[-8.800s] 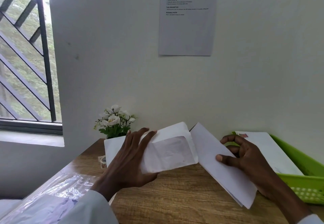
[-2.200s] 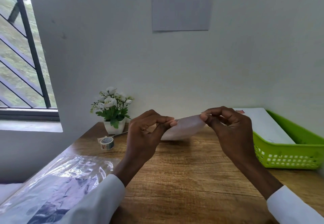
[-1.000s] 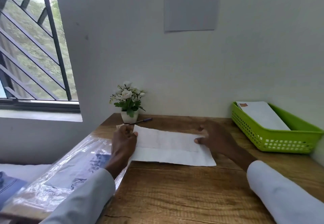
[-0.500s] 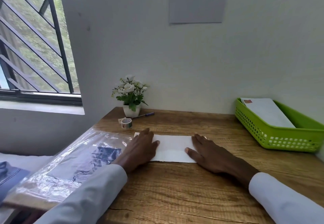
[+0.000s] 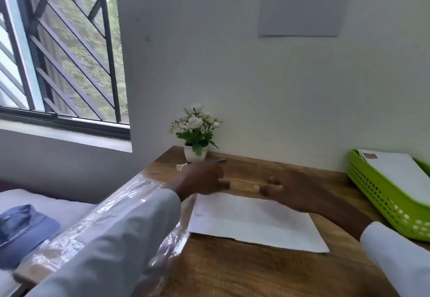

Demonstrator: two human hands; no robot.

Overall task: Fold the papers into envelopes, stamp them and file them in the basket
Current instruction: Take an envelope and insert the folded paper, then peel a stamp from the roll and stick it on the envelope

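A white folded envelope (image 5: 253,222) lies flat on the wooden desk (image 5: 256,271) in front of me. Both hands hover just past its far edge, blurred by motion. My left hand (image 5: 202,180) is over the envelope's far left corner, near the tape roll (image 5: 180,167), which it mostly hides; its fingers look bunched and I cannot make out whether they hold anything. My right hand (image 5: 290,189) is beyond the far edge, fingers loosely spread, holding nothing. A green basket (image 5: 381,196) at the right holds a stamped envelope (image 5: 400,171).
A small white flower pot (image 5: 196,153) and a blue pen (image 5: 221,160) stand at the back by the wall. A crinkled clear plastic bag (image 5: 93,224) covers the desk's left side. A blue cap (image 5: 21,229) lies off the desk at the left.
Both hands have lifted off the envelope they were pressing flat and moved toward the back of the desk, the left toward the tape roll. The envelope stays put.
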